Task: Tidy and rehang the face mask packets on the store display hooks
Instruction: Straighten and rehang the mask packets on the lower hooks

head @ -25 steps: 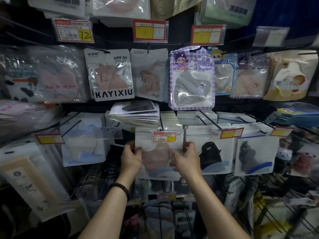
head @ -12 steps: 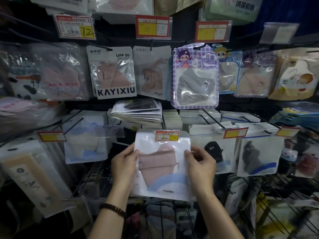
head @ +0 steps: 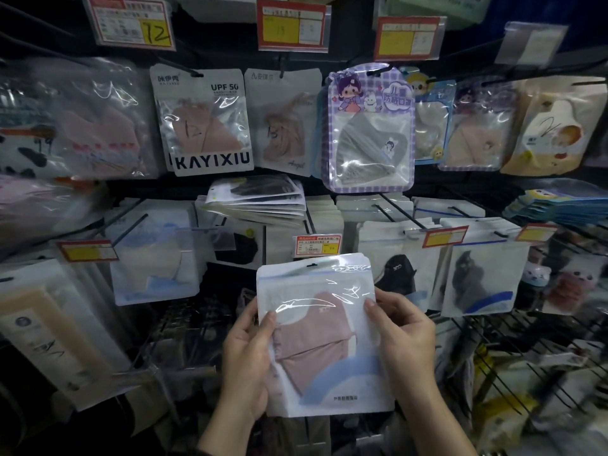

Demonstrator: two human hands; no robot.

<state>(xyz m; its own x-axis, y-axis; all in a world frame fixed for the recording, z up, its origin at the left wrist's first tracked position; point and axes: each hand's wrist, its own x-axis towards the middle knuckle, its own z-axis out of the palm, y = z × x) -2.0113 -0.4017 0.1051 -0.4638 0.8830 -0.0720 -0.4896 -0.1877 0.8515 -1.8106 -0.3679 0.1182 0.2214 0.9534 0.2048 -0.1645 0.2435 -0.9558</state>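
- You face a dark wire display rack (head: 513, 353) in a store, packets hanging in rows from black hooks.
- Your left hand (head: 245, 363) and right hand (head: 406, 340) each grip a side edge of one pink mask packet (head: 320, 337), held off the hooks, just below the price tag (head: 317, 245).
- Above your hands: three red-and-yellow price tags in the top row.
- Right of your right hand: two black mask packets (head: 478, 278) hanging side by side.

Two bare forearms coming in from about 6 o'clock, no sleeves anywhere. Left hand (head: 245, 363) and right hand (head: 406, 340) both ungloved, no rings visible. Nails short and plain, no polish from what shows.
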